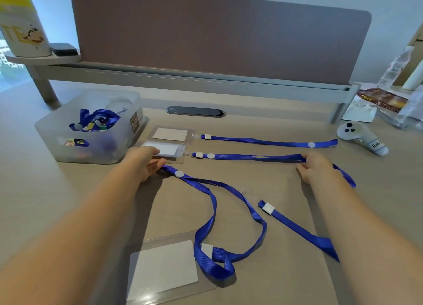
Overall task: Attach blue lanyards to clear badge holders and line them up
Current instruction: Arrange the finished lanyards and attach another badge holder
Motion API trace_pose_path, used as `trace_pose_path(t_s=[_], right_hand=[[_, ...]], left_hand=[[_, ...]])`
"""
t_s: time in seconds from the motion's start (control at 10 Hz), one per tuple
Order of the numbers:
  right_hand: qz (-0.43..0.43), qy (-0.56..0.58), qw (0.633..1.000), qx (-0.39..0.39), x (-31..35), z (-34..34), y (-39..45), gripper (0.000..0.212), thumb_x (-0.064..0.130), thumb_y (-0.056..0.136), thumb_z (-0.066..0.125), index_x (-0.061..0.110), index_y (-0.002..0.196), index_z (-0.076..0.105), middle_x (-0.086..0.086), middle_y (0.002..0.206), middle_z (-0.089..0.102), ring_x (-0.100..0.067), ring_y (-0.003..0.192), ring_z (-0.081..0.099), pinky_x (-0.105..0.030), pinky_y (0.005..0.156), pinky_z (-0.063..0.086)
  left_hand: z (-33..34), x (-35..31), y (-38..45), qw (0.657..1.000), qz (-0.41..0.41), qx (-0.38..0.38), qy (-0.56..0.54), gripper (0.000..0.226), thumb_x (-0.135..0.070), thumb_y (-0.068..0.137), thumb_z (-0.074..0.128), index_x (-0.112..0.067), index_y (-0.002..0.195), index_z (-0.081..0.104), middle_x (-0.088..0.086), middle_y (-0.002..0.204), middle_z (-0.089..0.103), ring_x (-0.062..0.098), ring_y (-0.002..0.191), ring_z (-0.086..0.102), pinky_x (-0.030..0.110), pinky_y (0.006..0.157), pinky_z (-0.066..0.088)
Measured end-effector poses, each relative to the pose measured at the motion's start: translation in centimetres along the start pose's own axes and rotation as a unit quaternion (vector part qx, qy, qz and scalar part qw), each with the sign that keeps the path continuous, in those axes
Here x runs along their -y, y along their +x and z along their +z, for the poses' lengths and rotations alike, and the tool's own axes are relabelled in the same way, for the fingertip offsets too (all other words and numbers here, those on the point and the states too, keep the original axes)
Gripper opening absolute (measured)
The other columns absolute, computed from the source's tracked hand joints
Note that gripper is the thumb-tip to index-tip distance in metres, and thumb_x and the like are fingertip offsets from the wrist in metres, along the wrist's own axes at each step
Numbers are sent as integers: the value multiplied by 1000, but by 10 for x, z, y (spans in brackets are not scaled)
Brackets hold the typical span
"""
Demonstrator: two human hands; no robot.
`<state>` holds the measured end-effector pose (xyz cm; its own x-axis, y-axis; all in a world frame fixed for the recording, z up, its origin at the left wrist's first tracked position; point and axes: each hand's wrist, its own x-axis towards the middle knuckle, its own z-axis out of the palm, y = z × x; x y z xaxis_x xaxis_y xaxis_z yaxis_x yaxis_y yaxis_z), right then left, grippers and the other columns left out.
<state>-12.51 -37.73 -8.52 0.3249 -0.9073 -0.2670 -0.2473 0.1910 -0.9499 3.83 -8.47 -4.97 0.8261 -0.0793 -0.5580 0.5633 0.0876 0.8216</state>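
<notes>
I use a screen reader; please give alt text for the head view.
A left hand and right hand straighten the second blue lanyard on a desk, below one finished badge holder; another holder lies nearest.
</notes>
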Motion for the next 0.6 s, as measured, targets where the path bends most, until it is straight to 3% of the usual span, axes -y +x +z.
trace_pose_path(t_s=[0.1, 0.2, 0.3, 0.4, 0.5, 0.6], right_hand=[[35, -50, 996, -63, 23, 10, -38, 22, 4, 89, 45, 5, 68, 41, -5, 65, 38, -16, 64, 44, -32, 82, 45], [-48, -147, 988, -3, 28, 16, -71, 28, 5, 89, 42, 7, 62, 43, -12, 70, 46, -26, 67, 46, -32, 63, 42], [-150, -206, 962, 98, 27, 29, -116, 20, 8, 91, 45, 2, 101, 60, -18, 100, 59, -32, 94, 58, -39, 83, 49], [-207, -261, 922, 195, 21, 43, -154, 25, 13, 92, 49, 5, 114, 59, -6, 103, 59, -16, 92, 55, -29, 81, 44], [-226, -295, 900, 227, 8, 52, -182, 24, 14, 91, 50, 7, 112, 59, -4, 103, 59, -14, 91, 54, -21, 71, 45], [-244, -325, 883, 237, -2, 51, -201, 26, 15, 92, 49, 7, 116, 58, -3, 104, 58, -13, 92, 52, -15, 58, 41]], left_hand=[[-12, 3, -6, 985, 70, 0, 158, 34, -6, 89, 52, 1, 121, 46, 22, 120, 52, 19, 68, 55, 15, 28, 46], [-24, 8, -11, 930, 157, -19, 333, 23, -13, 89, 53, 2, 106, 55, 17, 95, 58, 20, 69, 53, 25, 54, 55], [-35, 13, -21, 841, 293, 12, 454, 24, -15, 89, 53, -1, 108, 58, 14, 106, 60, 20, 90, 52, 33, 84, 45], [-49, 21, -44, 774, 322, 107, 535, 32, -20, 85, 59, -6, 114, 55, 12, 117, 60, 22, 100, 55, 34, 92, 46], [-66, 33, -68, 714, 272, 183, 619, 48, -29, 79, 66, -8, 120, 51, 10, 126, 55, 23, 113, 53, 33, 98, 43], [-79, 50, -83, 642, 246, 187, 702, 66, -43, 70, 72, -15, 124, 46, 6, 130, 47, 22, 115, 47, 33, 98, 41]])
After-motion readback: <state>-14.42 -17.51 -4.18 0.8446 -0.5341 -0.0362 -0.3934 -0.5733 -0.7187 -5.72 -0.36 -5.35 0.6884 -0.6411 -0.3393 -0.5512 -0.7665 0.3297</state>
